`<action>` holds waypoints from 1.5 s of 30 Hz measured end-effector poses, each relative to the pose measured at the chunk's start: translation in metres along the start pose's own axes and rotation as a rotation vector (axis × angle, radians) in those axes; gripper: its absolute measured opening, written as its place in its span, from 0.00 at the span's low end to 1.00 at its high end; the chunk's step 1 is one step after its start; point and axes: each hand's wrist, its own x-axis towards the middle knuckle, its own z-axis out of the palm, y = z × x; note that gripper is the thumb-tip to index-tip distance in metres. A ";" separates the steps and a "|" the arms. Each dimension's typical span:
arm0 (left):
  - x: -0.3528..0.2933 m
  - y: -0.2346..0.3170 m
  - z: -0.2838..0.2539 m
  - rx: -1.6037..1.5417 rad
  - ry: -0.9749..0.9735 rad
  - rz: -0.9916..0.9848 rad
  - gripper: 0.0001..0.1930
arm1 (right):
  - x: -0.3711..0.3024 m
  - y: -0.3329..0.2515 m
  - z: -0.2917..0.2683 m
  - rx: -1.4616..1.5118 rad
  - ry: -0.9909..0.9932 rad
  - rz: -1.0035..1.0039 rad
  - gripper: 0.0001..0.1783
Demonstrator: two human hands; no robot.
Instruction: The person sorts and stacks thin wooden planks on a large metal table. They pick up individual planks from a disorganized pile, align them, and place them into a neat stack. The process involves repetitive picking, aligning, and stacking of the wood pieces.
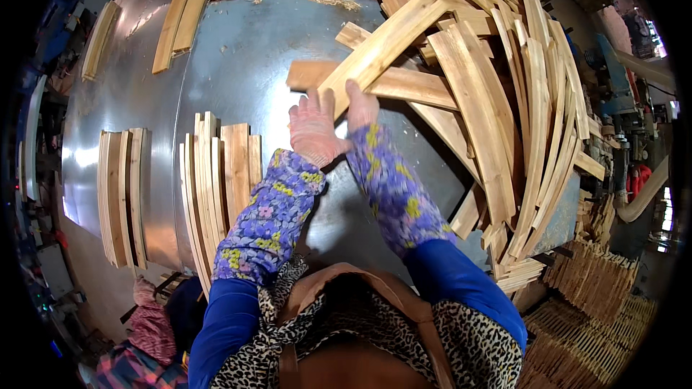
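Right hand [360,106] clamps the pale curved wooden slat [382,50], long axis running up-right; left hand [314,130] open just beside it, below-left.

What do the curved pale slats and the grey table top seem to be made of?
The curved pale slats look like bare, unfinished wood: visible grain, matte surface. The grey table top seems to be sheet metal: a dull sheen and light glare, with scuffs.

Both gloved hands reach forward side by side, left hand [314,128] spread flat, right hand [360,106] curled closed.
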 end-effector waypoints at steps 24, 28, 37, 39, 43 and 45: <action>-0.107 -0.082 0.099 -0.468 -0.163 -0.339 0.40 | -0.137 -0.037 -0.046 -1.463 -0.341 -0.679 0.33; -0.109 -0.115 0.146 -0.970 -0.019 -0.351 0.35 | -0.087 -0.030 -0.114 -1.500 -0.043 -0.541 0.58; -0.137 -0.113 0.149 -2.355 -0.507 -0.286 0.37 | -0.066 -0.072 -0.116 -1.080 -0.298 -0.080 0.57; -0.144 -0.105 0.158 -2.489 -0.562 -0.221 0.40 | -0.069 -0.084 -0.112 -1.039 -0.303 0.010 0.52; -0.162 -0.120 0.189 -2.523 -0.628 -0.128 0.48 | -0.074 -0.051 -0.112 -0.564 -0.466 0.083 0.32; -0.172 -0.092 0.188 -2.454 -0.556 -0.295 0.50 | -0.148 -0.033 -0.071 -0.782 -0.464 0.063 0.32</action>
